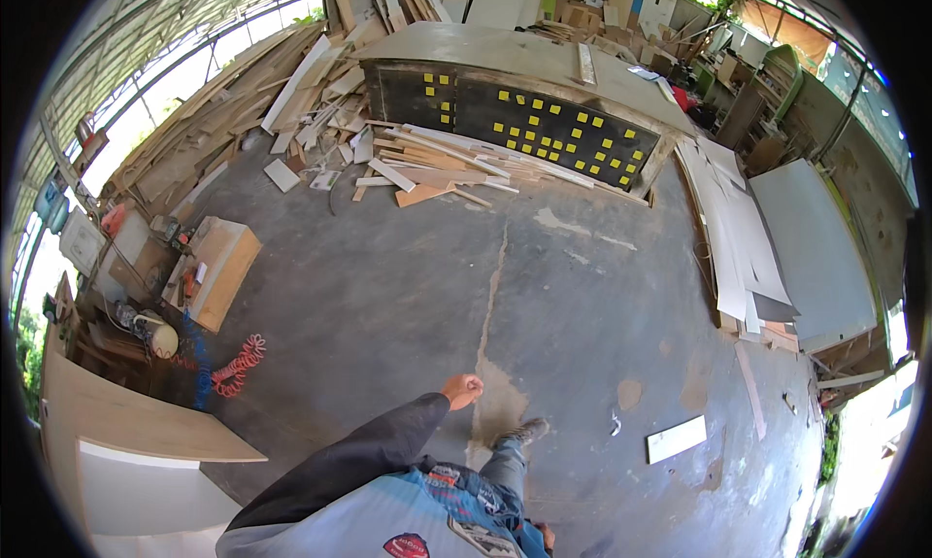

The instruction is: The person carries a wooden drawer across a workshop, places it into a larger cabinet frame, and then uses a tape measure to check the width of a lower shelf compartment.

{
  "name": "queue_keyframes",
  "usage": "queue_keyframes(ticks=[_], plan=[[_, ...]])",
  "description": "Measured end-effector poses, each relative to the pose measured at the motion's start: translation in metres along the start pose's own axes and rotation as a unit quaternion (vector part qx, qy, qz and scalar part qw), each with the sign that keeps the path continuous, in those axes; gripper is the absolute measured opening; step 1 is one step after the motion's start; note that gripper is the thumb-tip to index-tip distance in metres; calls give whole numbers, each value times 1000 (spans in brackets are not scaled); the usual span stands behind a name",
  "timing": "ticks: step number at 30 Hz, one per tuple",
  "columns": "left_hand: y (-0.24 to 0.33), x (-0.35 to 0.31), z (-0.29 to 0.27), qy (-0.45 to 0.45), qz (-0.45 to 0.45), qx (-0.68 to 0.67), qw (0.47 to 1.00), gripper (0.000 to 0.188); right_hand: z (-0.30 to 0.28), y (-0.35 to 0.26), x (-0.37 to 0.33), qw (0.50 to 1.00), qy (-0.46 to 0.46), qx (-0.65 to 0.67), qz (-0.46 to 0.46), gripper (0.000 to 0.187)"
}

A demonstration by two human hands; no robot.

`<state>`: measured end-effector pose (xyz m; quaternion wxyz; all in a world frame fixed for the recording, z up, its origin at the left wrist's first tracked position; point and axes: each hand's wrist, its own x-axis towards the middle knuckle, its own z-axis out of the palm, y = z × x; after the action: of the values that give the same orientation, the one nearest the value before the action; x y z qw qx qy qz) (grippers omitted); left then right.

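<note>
My left hand (463, 391) hangs over the concrete floor (582, 315), at the end of a dark sleeve. Its fingers are curled in, and I see nothing in them. Just below it, one shoe (532, 430) is on the floor beside a pale cracked strip. Of my right hand (548, 537) only a small part shows at the lower edge, next to my trousers; its fingers are hidden by my body. Neither hand touches any object that I can see. To the right, a white board (677, 439) lies flat on the floor.
Ahead stands a long workbench (466, 43) with yellow squares on its dark side. Loose wood strips (427, 165) lie before it. At left are a wooden box (228, 267), a coiled red hose (238, 369) and a panel (146, 412). White sheets (728, 218) lean at right.
</note>
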<state>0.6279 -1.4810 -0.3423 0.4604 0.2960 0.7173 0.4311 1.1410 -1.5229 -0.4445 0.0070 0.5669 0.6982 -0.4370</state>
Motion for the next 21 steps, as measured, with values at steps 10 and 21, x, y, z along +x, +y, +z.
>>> queue_keyframes(ticks=[10,21], plan=[[-33,83,48,52,-172,378,908,20,-211,-1,272,943,-1,295,153,22],[-94,210,116,-135,-299,315,890,31,-400,-173,545,687,-32,701,191,21]])
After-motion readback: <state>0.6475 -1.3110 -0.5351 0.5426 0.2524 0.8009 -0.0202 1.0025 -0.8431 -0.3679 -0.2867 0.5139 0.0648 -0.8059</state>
